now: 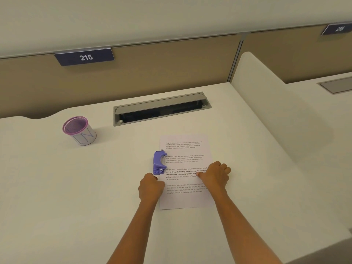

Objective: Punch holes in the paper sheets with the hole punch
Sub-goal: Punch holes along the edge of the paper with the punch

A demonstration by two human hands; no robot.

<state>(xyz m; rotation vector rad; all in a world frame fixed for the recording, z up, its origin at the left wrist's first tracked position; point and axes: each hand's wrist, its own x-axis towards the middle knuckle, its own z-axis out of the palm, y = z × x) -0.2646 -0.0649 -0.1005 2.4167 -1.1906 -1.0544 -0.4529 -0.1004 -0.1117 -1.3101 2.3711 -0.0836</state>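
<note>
Purple mesh cup [79, 130] stands left of hole punch [159, 162].

1 wide-angle camera, worn on the person's head, looks forward and steeply down across a white desk [57, 187]. It faces the tan partition [162, 73] carrying the 215 plate [85, 57] at the desk's far side. The left hand [150, 189] and right hand [215, 176] sit close below the lens near frame centre, with both arms entering from the bottom edge. Straight lines bow toward the frame's borders.
</note>
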